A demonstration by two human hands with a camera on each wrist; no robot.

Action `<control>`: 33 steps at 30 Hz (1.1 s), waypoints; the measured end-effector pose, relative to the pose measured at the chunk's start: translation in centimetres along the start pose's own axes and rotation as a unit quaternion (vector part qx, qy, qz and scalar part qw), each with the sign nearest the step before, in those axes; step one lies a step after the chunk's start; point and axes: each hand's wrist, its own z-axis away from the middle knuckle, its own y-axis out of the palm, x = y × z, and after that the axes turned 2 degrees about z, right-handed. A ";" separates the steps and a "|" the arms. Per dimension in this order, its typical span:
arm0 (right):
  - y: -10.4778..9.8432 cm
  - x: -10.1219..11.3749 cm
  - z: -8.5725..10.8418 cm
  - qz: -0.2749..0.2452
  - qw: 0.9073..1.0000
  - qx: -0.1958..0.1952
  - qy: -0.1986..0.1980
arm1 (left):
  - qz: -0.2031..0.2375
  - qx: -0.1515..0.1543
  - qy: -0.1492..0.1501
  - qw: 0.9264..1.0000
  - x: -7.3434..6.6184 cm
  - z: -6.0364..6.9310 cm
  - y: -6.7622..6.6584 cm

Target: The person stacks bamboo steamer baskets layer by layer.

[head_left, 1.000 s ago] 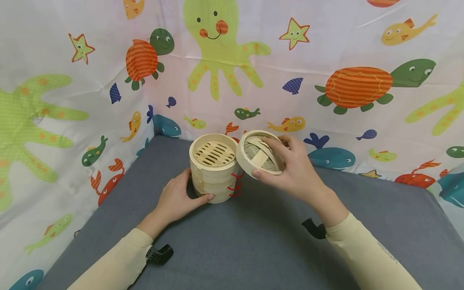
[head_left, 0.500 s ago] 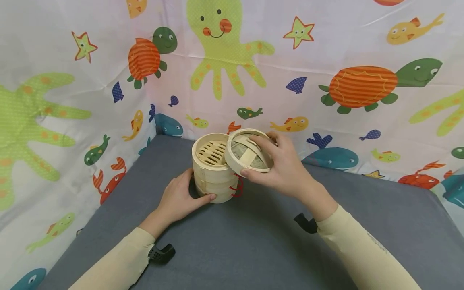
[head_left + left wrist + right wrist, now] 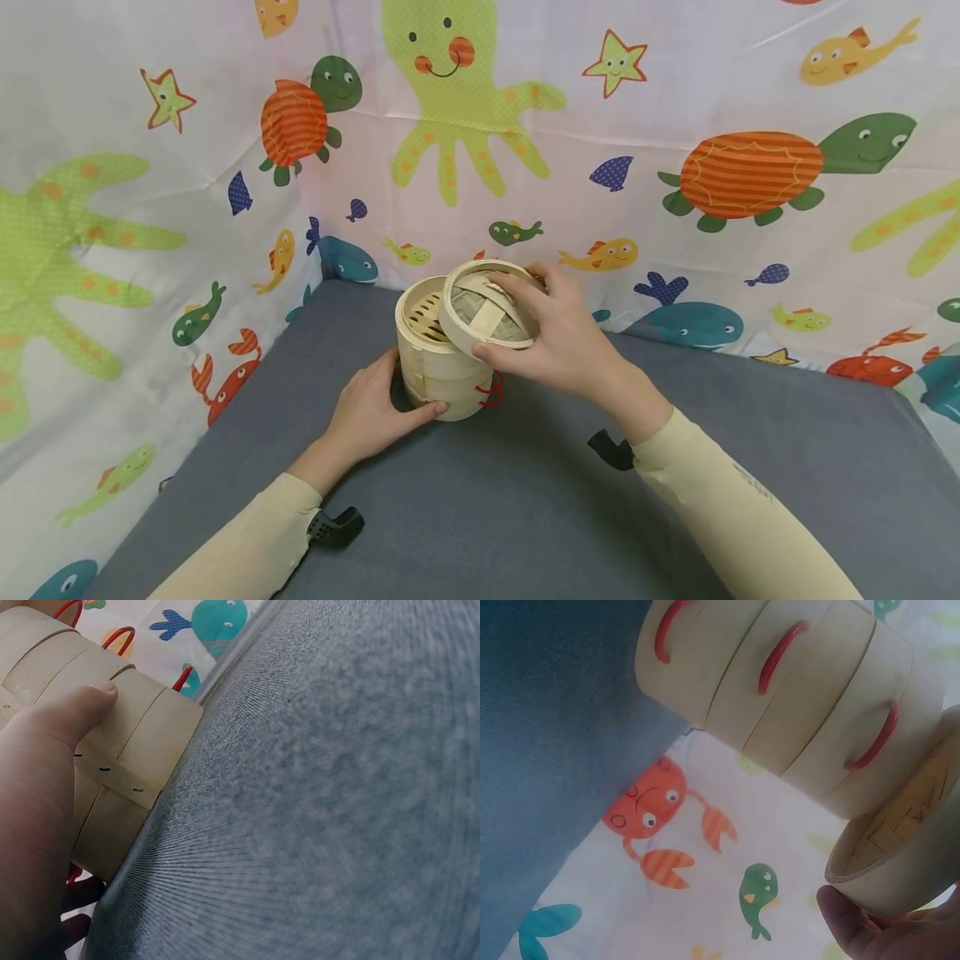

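Observation:
A round bamboo steamer [image 3: 446,379] of stacked tiers stands upright on the grey surface, its slatted top tier partly visible. My left hand [image 3: 365,408] grips its lower left side, thumb across the front; the left wrist view shows that thumb [image 3: 82,709] lying on the bamboo wall. In my right hand [image 3: 558,333] is the woven bamboo lid [image 3: 487,319], held by its rim and tilted over the right part of the steamer's top. From the right wrist, the lid's hollow underside [image 3: 907,817] faces the steamer wall [image 3: 780,697], close against its upper edge. Red loops [image 3: 491,390] stick out at the steamer's right.
Grey cloth [image 3: 495,508] covers the table. Behind and to the left hangs a white curtain [image 3: 525,192] printed with sea animals. Each forearm carries a black strap-like mount [image 3: 337,527] at the wrist.
My right hand has brought the lid leftward, from beside the steamer to over the right part of its top. The left hand has kept its grip on the steamer.

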 end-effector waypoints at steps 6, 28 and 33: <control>0.5 0.3 -0.9 0.015 1.000 -0.004 -0.014 | -0.004 -0.001 -0.002 1.000 0.1 0.0 0.0; 1.9 1.1 -3.4 0.013 0.999 0.040 -0.013 | -0.004 0.007 -0.004 1.000 0.0 0.0 -0.2; 2.1 1.3 -3.5 0.018 0.999 0.051 0.000 | -0.001 0.008 -0.002 1.000 0.1 0.0 -0.1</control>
